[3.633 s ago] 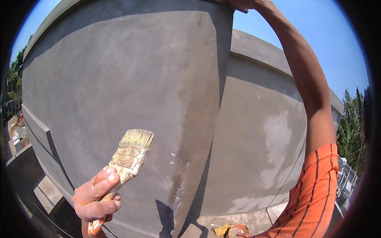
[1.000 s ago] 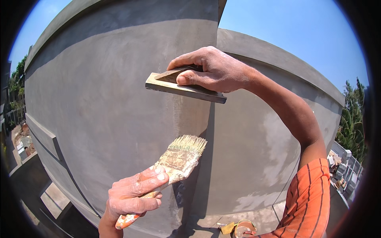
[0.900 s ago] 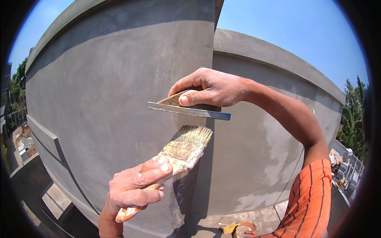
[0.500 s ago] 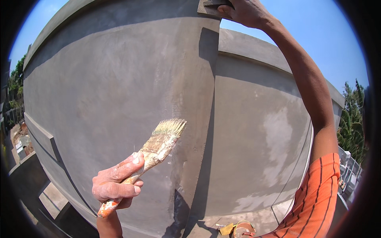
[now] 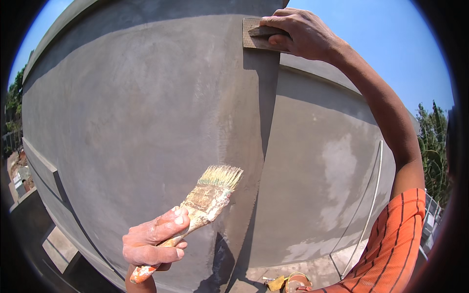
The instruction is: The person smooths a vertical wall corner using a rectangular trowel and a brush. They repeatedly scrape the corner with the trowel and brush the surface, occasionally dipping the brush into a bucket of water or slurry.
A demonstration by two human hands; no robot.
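Left hand (image 5: 155, 239): closed around the handle of the brush (image 5: 206, 198).
Brush: bristles up, leaning right, before the grey wall (image 5: 146, 122).
Right hand (image 5: 310, 36): raised, gripping the float (image 5: 253, 41).
Float: at the wall's edge, above the brush; contact unclear.
Bucket (image 5: 298, 280): on the floor (image 5: 320, 267).

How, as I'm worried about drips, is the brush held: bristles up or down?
Bristles up but tilted: the brush slants up-right from the left hand.
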